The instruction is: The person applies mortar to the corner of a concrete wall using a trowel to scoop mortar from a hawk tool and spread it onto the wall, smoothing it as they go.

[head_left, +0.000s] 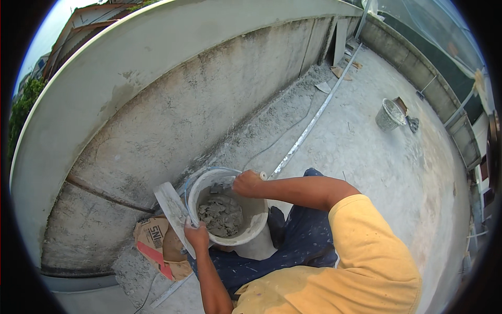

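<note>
A white bucket (251,220) holding lumpy grey mortar (219,212) sits in front of me, by my legs. My left hand (196,235) is closed on a flat, grey-smeared board (170,206), tilted against the bucket's left side. My right hand (247,183) is closed at the bucket's upper right rim; what it grips is hidden. A torn brown paper sack (154,240) with a red band lies left of the board.
A concrete wall (157,110) runs along the left. A long metal bar (308,133) lies on the grey floor (376,172), beside a thin cable. Another bucket (389,118) stands at right; offcuts and panels (340,42) are at the far end.
</note>
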{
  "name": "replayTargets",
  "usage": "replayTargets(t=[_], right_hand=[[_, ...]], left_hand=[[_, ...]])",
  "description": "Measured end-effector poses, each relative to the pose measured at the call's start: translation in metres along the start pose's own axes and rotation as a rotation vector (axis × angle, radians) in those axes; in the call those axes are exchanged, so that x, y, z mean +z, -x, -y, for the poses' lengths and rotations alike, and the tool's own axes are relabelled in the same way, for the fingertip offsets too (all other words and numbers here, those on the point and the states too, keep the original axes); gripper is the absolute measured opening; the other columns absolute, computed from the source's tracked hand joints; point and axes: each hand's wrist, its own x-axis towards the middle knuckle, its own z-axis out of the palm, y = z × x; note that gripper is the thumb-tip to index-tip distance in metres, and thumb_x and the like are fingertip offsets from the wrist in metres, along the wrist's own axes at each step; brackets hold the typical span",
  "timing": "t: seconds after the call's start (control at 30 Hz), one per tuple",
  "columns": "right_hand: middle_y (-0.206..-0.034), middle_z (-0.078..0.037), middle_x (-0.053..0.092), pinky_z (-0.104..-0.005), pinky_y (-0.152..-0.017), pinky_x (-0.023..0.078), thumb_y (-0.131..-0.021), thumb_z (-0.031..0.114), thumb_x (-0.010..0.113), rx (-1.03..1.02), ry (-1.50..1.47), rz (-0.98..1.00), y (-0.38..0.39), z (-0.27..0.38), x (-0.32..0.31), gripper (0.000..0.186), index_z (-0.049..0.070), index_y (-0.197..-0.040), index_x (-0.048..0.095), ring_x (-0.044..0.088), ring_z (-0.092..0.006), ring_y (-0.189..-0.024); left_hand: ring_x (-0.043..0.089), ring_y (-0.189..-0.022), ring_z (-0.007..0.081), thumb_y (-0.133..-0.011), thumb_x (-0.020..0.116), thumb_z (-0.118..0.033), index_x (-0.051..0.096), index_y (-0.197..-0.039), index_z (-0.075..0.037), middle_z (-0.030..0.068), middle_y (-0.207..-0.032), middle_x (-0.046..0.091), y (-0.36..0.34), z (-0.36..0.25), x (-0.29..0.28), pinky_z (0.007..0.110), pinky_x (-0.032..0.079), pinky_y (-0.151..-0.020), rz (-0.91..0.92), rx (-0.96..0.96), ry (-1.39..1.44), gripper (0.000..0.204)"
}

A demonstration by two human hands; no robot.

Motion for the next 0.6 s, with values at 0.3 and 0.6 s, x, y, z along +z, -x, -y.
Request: replayTargets(t=[0.3, 0.6], right_hand=[[-0.084, -0.012, 0.07, -0.044, -0.055, 0.054, -0.078, 0.016, 0.06, -0.112, -0.033, 0.118, 0.037, 0.05, 0.011, 0.015, 0.009, -0.081, 0.073, 0.069, -0.0287, -0.078], [-0.086, -0.015, 0.07, -0.0477, -0.056, 0.055, -0.078, 0.016, 0.059, 0.009, -0.069, 0.117, 0.032, 0.038, 0.025, 0.017, 0.007, -0.084, 0.073, 0.069, -0.0317, -0.08]], left_hand=[[0.057, -0.109, 0.0414, -0.072, 0.059, -0.003, 0.049, -0.123, 0.014, 0.0314, -0.116, 0.058, 0.011, 0.003, 0.011, 0.039, 0.041, -0.097, -0.148, 0.119, -0.223, 0.054], [0.051, -0.11, 0.0468, -0.072, 0.062, -0.005, 0.052, -0.122, 0.009, 0.0308, -0.117, 0.053, 0.032, 0.005, 0.009, 0.045, 0.04, -0.096, -0.153, 0.213, -0.38, 0.052]])
